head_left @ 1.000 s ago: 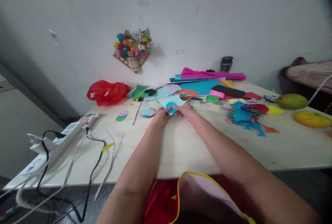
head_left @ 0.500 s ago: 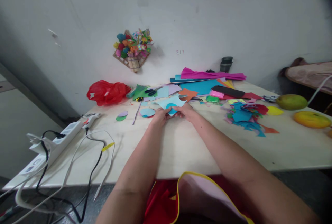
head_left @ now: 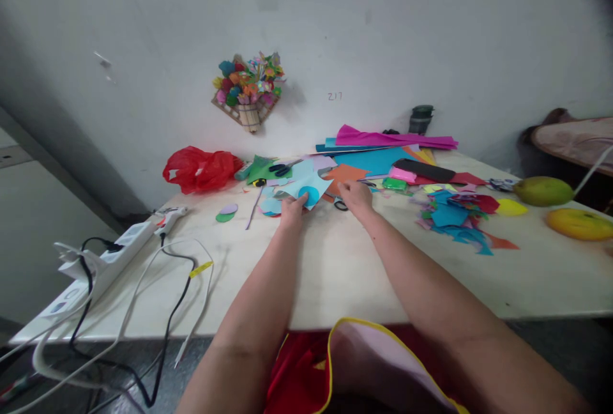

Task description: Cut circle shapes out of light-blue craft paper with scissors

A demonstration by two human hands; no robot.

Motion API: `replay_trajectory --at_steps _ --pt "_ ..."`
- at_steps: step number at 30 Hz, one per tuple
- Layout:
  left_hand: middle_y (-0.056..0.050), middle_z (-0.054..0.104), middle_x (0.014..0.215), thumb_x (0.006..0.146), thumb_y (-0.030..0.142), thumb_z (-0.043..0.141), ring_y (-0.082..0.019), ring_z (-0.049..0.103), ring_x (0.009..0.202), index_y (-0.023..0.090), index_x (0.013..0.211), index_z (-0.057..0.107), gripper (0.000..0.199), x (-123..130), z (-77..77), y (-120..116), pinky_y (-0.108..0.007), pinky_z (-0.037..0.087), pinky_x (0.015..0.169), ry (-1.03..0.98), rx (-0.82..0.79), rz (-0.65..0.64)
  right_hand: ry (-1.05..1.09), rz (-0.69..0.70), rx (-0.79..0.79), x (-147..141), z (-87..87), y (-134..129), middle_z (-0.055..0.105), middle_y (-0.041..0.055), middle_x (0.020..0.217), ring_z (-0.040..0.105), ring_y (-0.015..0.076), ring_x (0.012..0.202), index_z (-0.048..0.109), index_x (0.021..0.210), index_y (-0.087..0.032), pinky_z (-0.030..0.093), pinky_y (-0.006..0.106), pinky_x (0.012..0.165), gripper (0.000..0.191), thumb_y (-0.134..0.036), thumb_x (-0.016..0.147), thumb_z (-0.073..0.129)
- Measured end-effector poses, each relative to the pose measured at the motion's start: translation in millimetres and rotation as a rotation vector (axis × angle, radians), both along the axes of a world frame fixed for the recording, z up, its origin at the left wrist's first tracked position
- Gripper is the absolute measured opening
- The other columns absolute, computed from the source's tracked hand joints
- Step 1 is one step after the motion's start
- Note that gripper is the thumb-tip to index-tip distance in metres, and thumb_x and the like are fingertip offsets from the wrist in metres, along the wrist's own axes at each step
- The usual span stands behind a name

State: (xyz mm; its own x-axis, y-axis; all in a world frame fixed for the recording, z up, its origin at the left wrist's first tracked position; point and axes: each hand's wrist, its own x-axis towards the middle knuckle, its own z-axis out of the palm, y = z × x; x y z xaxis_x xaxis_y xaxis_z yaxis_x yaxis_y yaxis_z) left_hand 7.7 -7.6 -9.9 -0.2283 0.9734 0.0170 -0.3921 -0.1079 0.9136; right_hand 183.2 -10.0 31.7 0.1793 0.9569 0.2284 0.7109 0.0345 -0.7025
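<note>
My left hand (head_left: 293, 207) pinches a light blue piece of paper (head_left: 320, 187) by its near edge. A darker blue paper circle (head_left: 310, 195) lies against this sheet under my thumb. To the right, my right hand (head_left: 357, 197) has its fingers closed at a pair of scissors (head_left: 341, 205); one dark handle loop shows below the fingertips, and the blades cannot be made out. Orange paper (head_left: 349, 174) lies just behind that hand. Beside my left hand rest cut paper discs (head_left: 271, 207), partly covered by the held sheet.
A red plastic bag (head_left: 204, 170) and dark-handled scissors (head_left: 282, 169) lie at the back left. Coloured sheets (head_left: 371, 160) and a black phone-like slab (head_left: 424, 170) are at the back right. Paper scraps (head_left: 450, 214) and mangoes (head_left: 578, 224) sit right; a power strip (head_left: 112, 262) with cables, left.
My right hand has let go of the light blue paper and moved right to the scissors, whose handle now shows. My left hand keeps the paper, shifted slightly left and tilted.
</note>
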Motion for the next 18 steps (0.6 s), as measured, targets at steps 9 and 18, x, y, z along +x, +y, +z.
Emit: replay_trajectory --at_steps 9,18 --pt "-0.004 0.067 0.068 0.056 0.026 0.091 -0.019 0.067 0.064 0.016 0.076 0.061 0.037 -0.4 4.7 -3.3 -0.033 0.059 0.062 -0.059 0.0 0.04 -0.646 0.109 -0.157 -2.9 0.7 -8.2 0.068 0.0221 0.128 0.06 0.0338 0.125 0.07 0.123 -0.012 0.047 0.037 0.093 0.038 -0.018 0.087 0.061" --pt "-0.006 0.071 0.075 0.063 0.02 0.088 -0.022 0.072 0.074 0.013 0.085 0.064 0.033 0.1 7.0 -6.3 -0.032 0.061 0.066 -0.134 -0.021 0.027 -0.687 0.151 -0.154 -3.0 8.3 -11.4 0.072 0.0182 0.118 0.063 0.0321 0.121 0.07 0.121 -0.02 0.049 0.036 0.088 0.033 -0.015 0.089 0.063"
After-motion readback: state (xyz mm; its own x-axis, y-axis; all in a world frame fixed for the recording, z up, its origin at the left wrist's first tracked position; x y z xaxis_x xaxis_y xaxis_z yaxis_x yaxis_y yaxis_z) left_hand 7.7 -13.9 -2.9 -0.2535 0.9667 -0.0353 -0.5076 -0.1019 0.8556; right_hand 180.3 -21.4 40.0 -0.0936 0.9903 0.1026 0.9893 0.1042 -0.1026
